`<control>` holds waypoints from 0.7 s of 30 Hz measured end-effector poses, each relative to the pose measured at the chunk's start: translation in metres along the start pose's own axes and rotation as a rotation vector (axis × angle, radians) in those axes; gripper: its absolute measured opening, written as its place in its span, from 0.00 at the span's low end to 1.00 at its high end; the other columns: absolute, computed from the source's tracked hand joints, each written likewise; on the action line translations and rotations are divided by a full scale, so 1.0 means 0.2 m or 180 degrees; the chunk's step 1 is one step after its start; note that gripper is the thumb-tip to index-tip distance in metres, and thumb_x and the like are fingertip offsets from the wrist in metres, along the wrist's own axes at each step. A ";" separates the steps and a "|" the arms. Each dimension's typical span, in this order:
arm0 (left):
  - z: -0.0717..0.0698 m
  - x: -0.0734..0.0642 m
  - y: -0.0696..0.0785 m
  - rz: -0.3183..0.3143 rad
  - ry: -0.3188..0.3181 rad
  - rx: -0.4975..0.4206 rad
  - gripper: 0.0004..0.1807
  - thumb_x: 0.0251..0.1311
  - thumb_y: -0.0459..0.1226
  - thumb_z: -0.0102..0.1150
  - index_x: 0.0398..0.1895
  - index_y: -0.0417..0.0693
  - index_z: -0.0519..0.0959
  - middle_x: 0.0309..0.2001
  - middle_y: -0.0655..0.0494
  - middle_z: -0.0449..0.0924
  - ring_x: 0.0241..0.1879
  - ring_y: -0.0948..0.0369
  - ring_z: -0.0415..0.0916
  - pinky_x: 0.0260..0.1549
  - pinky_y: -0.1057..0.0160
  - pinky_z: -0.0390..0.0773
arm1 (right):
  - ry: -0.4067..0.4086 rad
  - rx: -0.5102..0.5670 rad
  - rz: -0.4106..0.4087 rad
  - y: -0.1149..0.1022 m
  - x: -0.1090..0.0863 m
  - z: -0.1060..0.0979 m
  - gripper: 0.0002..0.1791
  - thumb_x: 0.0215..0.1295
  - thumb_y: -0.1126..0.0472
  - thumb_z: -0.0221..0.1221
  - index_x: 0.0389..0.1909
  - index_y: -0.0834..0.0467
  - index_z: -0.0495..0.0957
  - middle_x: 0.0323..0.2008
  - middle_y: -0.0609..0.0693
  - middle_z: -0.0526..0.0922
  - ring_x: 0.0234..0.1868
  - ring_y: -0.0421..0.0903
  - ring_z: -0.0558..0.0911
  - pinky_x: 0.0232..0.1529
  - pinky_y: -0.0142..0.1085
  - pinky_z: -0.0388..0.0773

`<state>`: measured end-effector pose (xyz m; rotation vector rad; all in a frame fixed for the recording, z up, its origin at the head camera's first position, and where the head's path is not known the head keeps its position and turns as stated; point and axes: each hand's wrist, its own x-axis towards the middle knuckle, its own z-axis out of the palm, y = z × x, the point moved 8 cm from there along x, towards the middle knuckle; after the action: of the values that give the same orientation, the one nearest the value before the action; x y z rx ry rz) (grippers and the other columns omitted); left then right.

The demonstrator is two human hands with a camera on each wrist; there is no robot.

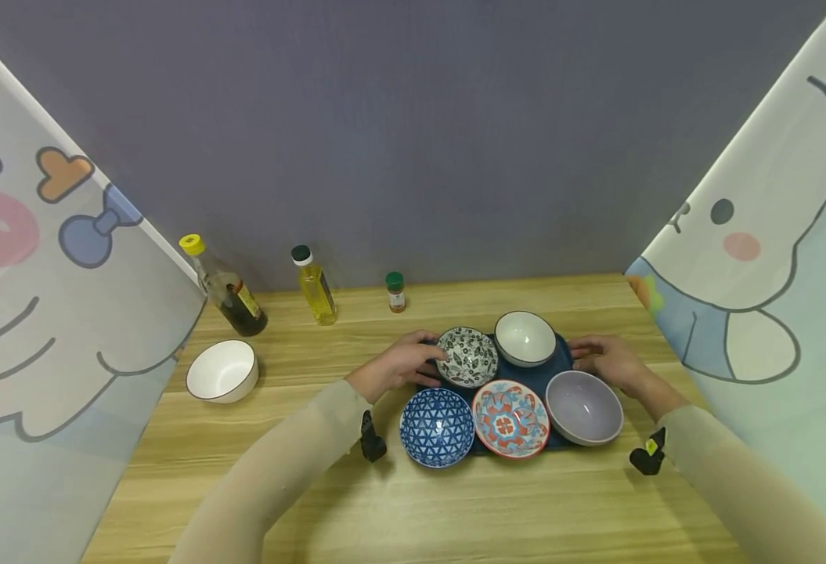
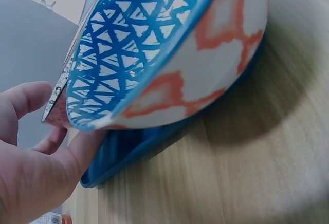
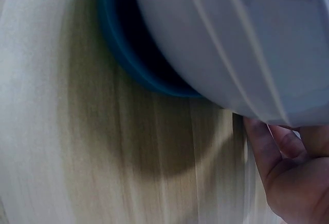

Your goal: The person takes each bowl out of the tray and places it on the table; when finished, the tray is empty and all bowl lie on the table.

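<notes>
I'm watching a person reaching both arms across a pale wood-grain desk [image 1: 413, 509], where a dark blue tray [image 1: 535, 380] is lying right of centre in the frame. Five bowls are sitting on it: a black-and-white floral bowl [image 1: 467, 359] at its upper left, a white dark-rimmed bowl [image 1: 525, 338] at its upper right, a blue bowl with white triangles [image 1: 437, 428] at its lower left, a red, blue and white patterned bowl [image 1: 510, 421] at lower middle, and a smooth lavender bowl [image 1: 584, 408] at lower right. The left hand [image 1: 409, 362] is holding its fingers apart at the tray's left end, one of them touching the floral bowl's rim; I can't tell whether they are gripping anything. The right hand [image 1: 613, 364] is bending its fingers at the tray's right end, beside the lavender bowl, their grip hidden. Toward the left of the frame, a plain white bowl [image 1: 222, 372] is standing below a dark-sauce bottle with a yellow cap [image 1: 238, 304]; a yellow-oil bottle [image 1: 317, 291] and a small green-lidded jar [image 1: 395, 293] are standing farther right.
</notes>
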<state>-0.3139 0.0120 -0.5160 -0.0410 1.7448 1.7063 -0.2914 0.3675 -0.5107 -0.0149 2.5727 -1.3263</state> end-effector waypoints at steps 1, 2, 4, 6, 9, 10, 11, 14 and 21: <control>0.00 0.00 0.00 0.0013 -0.0010 -0.0021 0.33 0.68 0.34 0.61 0.74 0.43 0.64 0.63 0.36 0.73 0.42 0.47 0.83 0.43 0.49 0.90 | 0.0006 -0.0009 0.0002 0.00 0.00 0.00 0.29 0.64 0.70 0.66 0.66 0.74 0.72 0.57 0.73 0.80 0.59 0.66 0.81 0.41 0.26 0.83; 0.00 0.01 0.00 0.0024 -0.0022 -0.0037 0.31 0.68 0.34 0.60 0.74 0.43 0.64 0.62 0.35 0.74 0.42 0.47 0.84 0.44 0.49 0.90 | 0.0012 -0.0022 0.0004 0.00 0.00 0.00 0.29 0.64 0.70 0.66 0.65 0.74 0.72 0.57 0.73 0.80 0.59 0.66 0.81 0.41 0.26 0.83; 0.00 0.01 -0.01 0.0039 -0.0045 -0.0075 0.29 0.69 0.34 0.60 0.72 0.44 0.66 0.60 0.34 0.75 0.41 0.47 0.85 0.44 0.49 0.90 | 0.0017 -0.0044 0.0009 0.00 0.00 0.00 0.29 0.64 0.70 0.66 0.65 0.73 0.72 0.57 0.72 0.80 0.59 0.66 0.81 0.41 0.26 0.83; 0.00 0.02 -0.01 0.0063 -0.0062 -0.0104 0.28 0.69 0.34 0.59 0.71 0.43 0.67 0.58 0.33 0.76 0.40 0.48 0.85 0.44 0.48 0.90 | 0.0024 -0.0065 0.0009 0.00 0.00 0.00 0.30 0.64 0.69 0.67 0.65 0.73 0.72 0.57 0.72 0.80 0.59 0.66 0.81 0.41 0.26 0.83; 0.00 0.02 -0.01 0.0134 -0.0059 -0.0095 0.28 0.70 0.35 0.59 0.71 0.43 0.67 0.57 0.33 0.77 0.40 0.49 0.85 0.44 0.48 0.90 | 0.0021 -0.0087 0.0006 0.00 0.00 0.00 0.30 0.64 0.69 0.67 0.65 0.74 0.72 0.58 0.72 0.80 0.59 0.65 0.81 0.41 0.26 0.83; 0.00 0.02 -0.01 0.0165 -0.0050 -0.0079 0.28 0.71 0.36 0.58 0.72 0.43 0.67 0.57 0.33 0.77 0.40 0.49 0.85 0.44 0.49 0.90 | 0.0018 -0.0090 0.0006 0.00 -0.01 0.00 0.30 0.64 0.69 0.67 0.66 0.74 0.72 0.58 0.72 0.80 0.59 0.65 0.81 0.40 0.27 0.84; 0.00 0.02 -0.01 0.0200 -0.0039 -0.0058 0.28 0.71 0.36 0.58 0.72 0.43 0.67 0.56 0.34 0.77 0.39 0.50 0.85 0.44 0.49 0.90 | 0.0021 -0.0090 0.0005 0.00 -0.01 0.00 0.30 0.64 0.69 0.67 0.66 0.73 0.72 0.58 0.72 0.80 0.58 0.65 0.81 0.40 0.27 0.84; 0.00 0.02 -0.01 0.0298 0.0009 -0.0014 0.28 0.71 0.38 0.59 0.72 0.44 0.68 0.56 0.35 0.77 0.38 0.52 0.84 0.42 0.51 0.90 | 0.0027 -0.0096 0.0007 0.00 -0.01 0.00 0.30 0.64 0.69 0.67 0.66 0.73 0.72 0.58 0.72 0.80 0.58 0.65 0.81 0.40 0.27 0.83; -0.03 0.01 0.00 0.0356 0.0191 0.0148 0.26 0.71 0.40 0.59 0.70 0.48 0.73 0.50 0.37 0.83 0.33 0.56 0.86 0.37 0.53 0.90 | 0.0059 -0.0146 0.0002 -0.01 -0.01 0.00 0.29 0.64 0.69 0.67 0.65 0.73 0.73 0.56 0.71 0.82 0.58 0.65 0.81 0.40 0.26 0.82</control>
<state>-0.3180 0.0075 -0.5169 0.0269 1.8613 1.7595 -0.2888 0.3667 -0.5085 -0.0101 2.6179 -1.2727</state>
